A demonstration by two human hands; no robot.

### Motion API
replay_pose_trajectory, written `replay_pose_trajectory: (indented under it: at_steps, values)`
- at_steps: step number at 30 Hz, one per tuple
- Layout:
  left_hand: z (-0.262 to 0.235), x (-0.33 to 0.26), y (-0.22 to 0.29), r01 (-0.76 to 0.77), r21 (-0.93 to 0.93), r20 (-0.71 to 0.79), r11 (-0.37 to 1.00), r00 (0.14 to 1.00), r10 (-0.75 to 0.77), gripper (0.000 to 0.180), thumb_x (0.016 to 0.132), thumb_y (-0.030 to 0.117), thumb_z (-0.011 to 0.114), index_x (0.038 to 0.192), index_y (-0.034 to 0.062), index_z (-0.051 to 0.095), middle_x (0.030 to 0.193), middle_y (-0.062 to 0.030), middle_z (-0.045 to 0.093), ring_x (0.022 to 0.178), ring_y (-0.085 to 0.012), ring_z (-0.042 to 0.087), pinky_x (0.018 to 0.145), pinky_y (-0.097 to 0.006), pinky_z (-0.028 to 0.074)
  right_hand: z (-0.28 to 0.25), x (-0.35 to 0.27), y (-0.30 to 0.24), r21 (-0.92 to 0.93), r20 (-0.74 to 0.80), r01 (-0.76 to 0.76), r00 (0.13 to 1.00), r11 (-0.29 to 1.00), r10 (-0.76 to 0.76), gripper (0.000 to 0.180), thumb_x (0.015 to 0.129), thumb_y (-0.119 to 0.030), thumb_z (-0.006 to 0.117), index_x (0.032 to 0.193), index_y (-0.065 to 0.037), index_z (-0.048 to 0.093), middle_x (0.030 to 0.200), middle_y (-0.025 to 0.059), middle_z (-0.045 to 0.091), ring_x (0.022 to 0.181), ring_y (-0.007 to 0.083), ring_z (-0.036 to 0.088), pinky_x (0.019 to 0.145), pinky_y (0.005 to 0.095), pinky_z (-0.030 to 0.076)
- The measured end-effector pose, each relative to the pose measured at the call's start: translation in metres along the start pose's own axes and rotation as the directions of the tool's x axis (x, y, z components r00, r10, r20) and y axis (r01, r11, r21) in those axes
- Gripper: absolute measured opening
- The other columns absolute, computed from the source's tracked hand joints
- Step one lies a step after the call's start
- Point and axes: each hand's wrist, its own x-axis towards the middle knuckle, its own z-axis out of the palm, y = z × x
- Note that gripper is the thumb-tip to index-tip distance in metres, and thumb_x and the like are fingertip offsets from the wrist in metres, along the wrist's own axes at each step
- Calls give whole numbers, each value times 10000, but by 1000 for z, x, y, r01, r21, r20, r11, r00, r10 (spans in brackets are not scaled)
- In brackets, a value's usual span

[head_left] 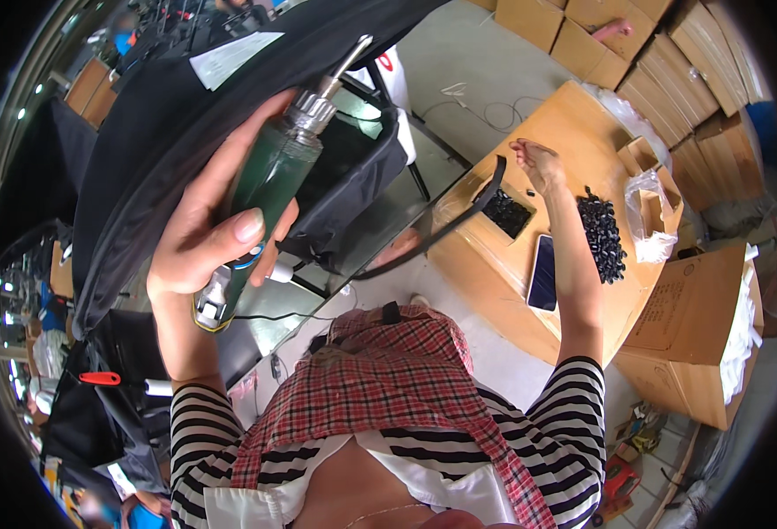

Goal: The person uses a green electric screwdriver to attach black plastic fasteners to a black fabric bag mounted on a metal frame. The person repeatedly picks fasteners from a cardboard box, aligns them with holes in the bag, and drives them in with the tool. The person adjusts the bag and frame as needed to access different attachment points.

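Observation:
My left hand (221, 220) is wrapped round an electric screwdriver (274, 167) with a dark green translucent body. Its metal bit points up and to the right, in front of black fabric (155, 145). My right hand (540, 166) is over the wooden table (485, 304), fingers drawn together; whatever they may hold is too small to make out. Close to it stands an open box of small black parts (505, 212). A pile of black plastic pieces (602, 236) lies beyond my right forearm, and a phone (542, 275) rests beside the arm.
A black strap (446, 231) curves from the black fabric toward the table. Crumpled clear plastic (653, 216) surrounds a small carton at the table's right. Cardboard boxes (688, 326) stand right and far. A cable (287, 316) runs below the screwdriver. A red-handled tool (99, 378) lies at left.

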Motion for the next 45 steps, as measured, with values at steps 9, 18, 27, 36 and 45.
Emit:
replay_pose_trajectory:
  at_steps: [9,18,27,36,45]
  values:
    - [-7,-6,-12,-56,11,-3,998,998,56,888,884,267,696,1566,-29,210,901,-134,589,579,-112,541,479,-234,467,134,-154,77,-689,672,187,528,701,519,402,1023,-319,573,1196,32,666,1233,156,654,1118,228,642,931,379,549]
    - [-10,-5,-8,-2,46,91,999,996,-2,838,921,211,666,1586,21,192,885,-107,591,584,-111,557,503,-238,484,263,-180,268,-320,686,238,725,917,51,415,885,-332,701,1009,45,577,821,132,726,765,237,710,717,339,528]
    - [-6,-5,-15,-45,-13,50,999,998,46,890,873,211,690,1579,-2,192,920,-152,590,524,-125,521,489,-229,458,116,-176,132,-312,750,467,656,827,-88,393,860,-136,758,1192,30,631,1062,113,693,965,200,662,874,348,533]
    - [-5,4,-9,30,-16,153,999,988,-27,940,890,302,684,1598,46,120,831,-123,568,509,-134,555,481,-253,463,31,-245,-22,-693,713,622,666,-365,-218,456,844,-206,687,1281,-96,617,1116,149,599,1048,314,596,913,418,472]
    - [-12,3,-10,33,-57,244,998,970,-19,962,921,324,668,1608,98,34,851,-126,553,521,-150,574,497,-274,486,-56,-221,-67,-965,186,111,927,-239,-324,187,977,-198,569,1064,-137,723,598,114,653,638,214,716,587,394,565]
